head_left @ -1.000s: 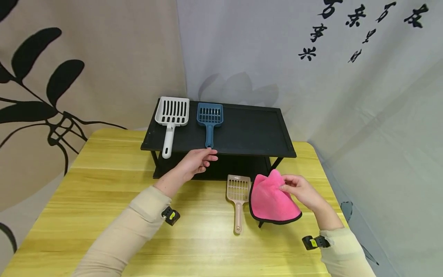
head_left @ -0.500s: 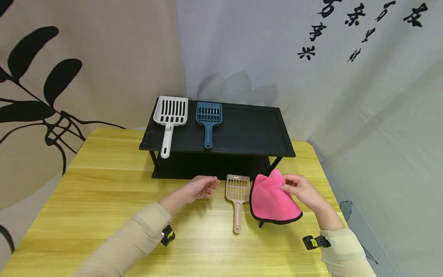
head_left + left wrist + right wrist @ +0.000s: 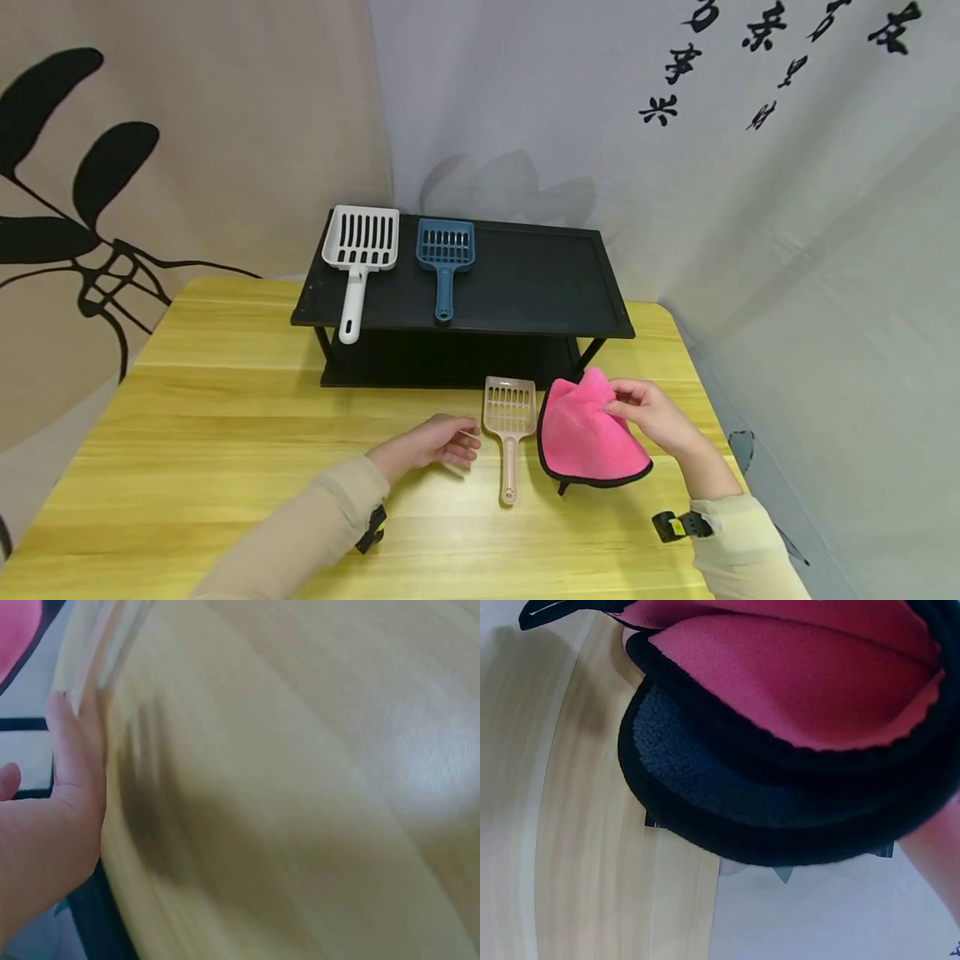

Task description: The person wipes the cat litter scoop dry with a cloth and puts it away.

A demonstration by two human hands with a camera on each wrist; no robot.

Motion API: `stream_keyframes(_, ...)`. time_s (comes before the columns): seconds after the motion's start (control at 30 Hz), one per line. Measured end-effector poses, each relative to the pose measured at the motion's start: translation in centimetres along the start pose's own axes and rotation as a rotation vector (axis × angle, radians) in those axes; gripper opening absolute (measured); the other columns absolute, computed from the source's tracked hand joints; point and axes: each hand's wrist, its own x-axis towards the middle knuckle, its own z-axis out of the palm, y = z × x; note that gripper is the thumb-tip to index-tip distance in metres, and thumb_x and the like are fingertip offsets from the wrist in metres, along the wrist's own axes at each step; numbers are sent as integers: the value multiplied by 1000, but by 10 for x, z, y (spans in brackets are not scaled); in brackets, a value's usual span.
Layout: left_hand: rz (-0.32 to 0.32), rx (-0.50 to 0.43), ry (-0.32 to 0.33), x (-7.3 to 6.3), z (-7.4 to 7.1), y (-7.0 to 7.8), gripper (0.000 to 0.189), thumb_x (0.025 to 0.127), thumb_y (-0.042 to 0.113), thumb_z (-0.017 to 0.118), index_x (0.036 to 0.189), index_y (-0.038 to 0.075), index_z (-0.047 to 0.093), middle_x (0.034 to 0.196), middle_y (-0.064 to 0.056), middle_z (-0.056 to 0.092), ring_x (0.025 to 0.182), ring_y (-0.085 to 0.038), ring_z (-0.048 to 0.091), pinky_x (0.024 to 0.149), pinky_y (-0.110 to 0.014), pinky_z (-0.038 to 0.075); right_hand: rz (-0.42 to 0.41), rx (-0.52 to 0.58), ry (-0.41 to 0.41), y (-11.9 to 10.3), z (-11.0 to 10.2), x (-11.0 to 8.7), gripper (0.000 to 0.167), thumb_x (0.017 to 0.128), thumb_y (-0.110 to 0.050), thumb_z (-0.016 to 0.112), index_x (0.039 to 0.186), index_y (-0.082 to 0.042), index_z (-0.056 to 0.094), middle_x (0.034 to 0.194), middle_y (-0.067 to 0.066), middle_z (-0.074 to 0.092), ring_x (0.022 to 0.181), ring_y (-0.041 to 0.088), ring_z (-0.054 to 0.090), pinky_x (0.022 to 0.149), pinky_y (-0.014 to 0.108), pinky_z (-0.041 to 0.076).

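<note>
In the head view my right hand [image 3: 652,414] pinches a pink cloth [image 3: 588,433] with black edging, which hangs down in folds over the table's right side. From the right wrist, the cloth [image 3: 795,682] shows a dark grey underside [image 3: 705,772] and a black loop at its corner. My left hand [image 3: 438,442] holds nothing, its fingers loosely bent, just left of a beige slotted litter scoop [image 3: 510,408] lying on the table. A white litter scoop [image 3: 362,242] and a blue litter scoop [image 3: 446,244] lie side by side on the black rack's upper shelf [image 3: 536,275].
The black two-tier rack stands at the back of the yellow wooden table [image 3: 225,392]. The white scoop's handle juts past the rack's front edge. Fabric curtains [image 3: 480,100] with printed leaves and characters hang behind and to the right.
My left hand has drawn back from the blue scoop's handle on the rack, down toward me to beside the beige scoop. The right hand keeps its hold on the cloth; the view shifts slightly.
</note>
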Motion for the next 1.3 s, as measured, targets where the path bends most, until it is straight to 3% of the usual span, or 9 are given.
stream_keyframes(0.27, -4, 43, -38, 8, 19, -20, 38, 94, 18, 45, 116, -12, 52, 101, -20, 66, 72, -17, 67, 72, -35, 57, -30, 21, -4, 3, 0, -2, 25, 93, -5, 53, 110, 13, 56, 88, -13, 61, 75, 8, 55, 68, 20, 49)
stream_keyframes(0.43, 11, 11, -91, 10, 30, -26, 41, 95, 19, 44, 122, -12, 50, 109, -21, 65, 75, -16, 68, 70, -33, 57, -32, 46, -9, 5, 2, -2, 18, 93, -5, 54, 107, 5, 60, 88, -12, 60, 73, 7, 55, 67, 20, 49)
stream_keyframes(0.7, 30, -34, -144, 18, 37, -30, 37, 97, 20, 44, 119, -9, 50, 88, -6, 65, 66, -10, 65, 67, -29, 57, -1, 31, -4, 7, 1, -2, 25, 93, -6, 54, 108, 13, 55, 84, -10, 58, 71, 8, 54, 66, 21, 47)
stream_keyframes(0.8, 49, -26, -163, 19, 37, -30, 36, 97, 18, 46, 119, -10, 48, 85, -5, 62, 68, -11, 64, 70, -32, 57, 2, 29, 1, 9, 0, -3, 23, 93, -6, 54, 107, 11, 56, 84, -9, 57, 71, 9, 54, 66, 21, 47)
stream_keyframes(1.03, 116, -20, -139, 12, 26, -28, 42, 97, 8, 44, 132, -14, 34, 101, -17, 57, 75, -12, 62, 74, -34, 57, 5, 47, 0, 8, 2, -4, 15, 92, -8, 56, 104, -1, 61, 86, -10, 59, 72, 7, 54, 66, 20, 48)
stream_keyframes(1.17, 122, -5, -132, 4, 15, -24, 38, 99, 8, 39, 129, -15, 35, 95, -9, 56, 69, -8, 59, 66, -26, 55, 12, 45, 2, 7, 3, -4, 22, 92, -9, 56, 108, 6, 59, 88, -13, 60, 74, 5, 55, 68, 19, 48)
stream_keyframes(1.3, 132, 44, -101, -5, 1, -20, 40, 99, 10, 38, 132, -14, 36, 91, -2, 56, 63, -5, 52, 56, -18, 47, 9, 33, 5, 5, 4, -4, 28, 92, -8, 56, 110, 14, 55, 90, -15, 61, 76, 4, 56, 69, 19, 49)
